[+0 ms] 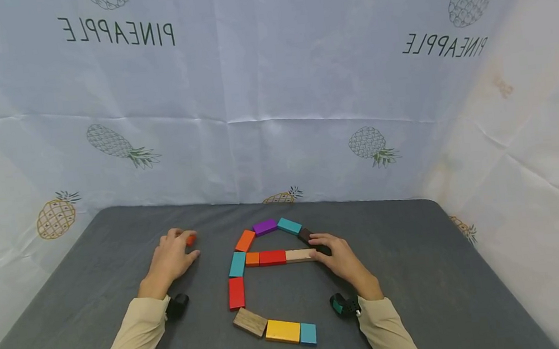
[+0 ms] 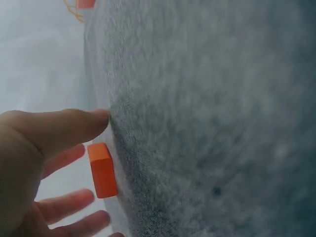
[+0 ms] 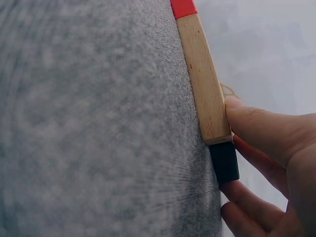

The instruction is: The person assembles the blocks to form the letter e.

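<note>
My left hand [image 1: 168,258] hovers at the left of the table, its fingers spread around a small orange block [image 1: 191,240]. In the left wrist view that orange block [image 2: 102,172] lies between the thumb and the other fingers, with a gap to the thumb. My right hand [image 1: 336,253] pinches a black block [image 3: 225,163] at the right end of the block figure. Its thumb is right by the end of a plain wooden block [image 3: 203,79], and its fingertips reach the black block's far end. Part of the black block is hidden by the hand in the head view.
Coloured blocks form a curved outline on the grey table [image 1: 422,295]: purple [image 1: 265,227], teal [image 1: 289,226], orange [image 1: 245,240], red [image 1: 236,292], wooden [image 1: 250,321] and yellow [image 1: 283,331]. A red bar [image 1: 272,258] crosses its middle. A pineapple-print curtain [image 1: 276,85] hangs behind.
</note>
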Demonstrator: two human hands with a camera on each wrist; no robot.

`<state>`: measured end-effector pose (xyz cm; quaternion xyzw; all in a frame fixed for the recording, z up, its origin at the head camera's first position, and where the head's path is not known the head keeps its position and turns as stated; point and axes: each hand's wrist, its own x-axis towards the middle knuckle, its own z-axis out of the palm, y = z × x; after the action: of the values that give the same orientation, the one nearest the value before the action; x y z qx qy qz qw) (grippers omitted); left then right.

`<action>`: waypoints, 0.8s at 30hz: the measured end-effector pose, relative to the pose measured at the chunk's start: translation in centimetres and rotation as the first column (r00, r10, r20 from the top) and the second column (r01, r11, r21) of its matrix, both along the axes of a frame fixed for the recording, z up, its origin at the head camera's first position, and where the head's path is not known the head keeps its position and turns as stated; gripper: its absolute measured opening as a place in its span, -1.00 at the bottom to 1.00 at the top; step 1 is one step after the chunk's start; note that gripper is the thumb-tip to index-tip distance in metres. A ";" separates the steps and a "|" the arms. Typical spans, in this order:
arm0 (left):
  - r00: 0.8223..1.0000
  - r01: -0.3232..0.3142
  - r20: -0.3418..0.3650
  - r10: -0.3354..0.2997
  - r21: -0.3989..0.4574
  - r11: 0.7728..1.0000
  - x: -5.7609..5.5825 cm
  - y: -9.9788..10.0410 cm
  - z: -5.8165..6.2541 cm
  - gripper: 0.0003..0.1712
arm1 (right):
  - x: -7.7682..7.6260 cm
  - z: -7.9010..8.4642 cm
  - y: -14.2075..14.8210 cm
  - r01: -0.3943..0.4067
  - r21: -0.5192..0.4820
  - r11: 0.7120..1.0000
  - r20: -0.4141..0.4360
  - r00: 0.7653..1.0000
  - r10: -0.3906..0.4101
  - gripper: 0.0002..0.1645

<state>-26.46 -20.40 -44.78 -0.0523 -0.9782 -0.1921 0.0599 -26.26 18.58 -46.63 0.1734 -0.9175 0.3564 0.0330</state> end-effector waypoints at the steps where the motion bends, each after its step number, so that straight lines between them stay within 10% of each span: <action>1: 1.000 -0.003 0.019 0.003 -0.003 1.000 -0.1 -0.1 0.0 -0.42 | 0.0 0.0 0.0 0.002 -0.002 1.000 0.002 1.000 -0.002 -0.59; 24: 0.996 0.089 -0.022 -0.088 0.074 0.993 1.1 1.8 1.1 -0.72 | -0.1 -0.1 0.0 0.013 0.053 0.998 -0.026 1.000 -0.012 -0.58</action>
<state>-25.38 -18.57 -43.66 -0.0951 -0.9664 -0.2306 0.0625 -26.36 18.57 -46.73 0.1729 -0.9273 0.3292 0.0422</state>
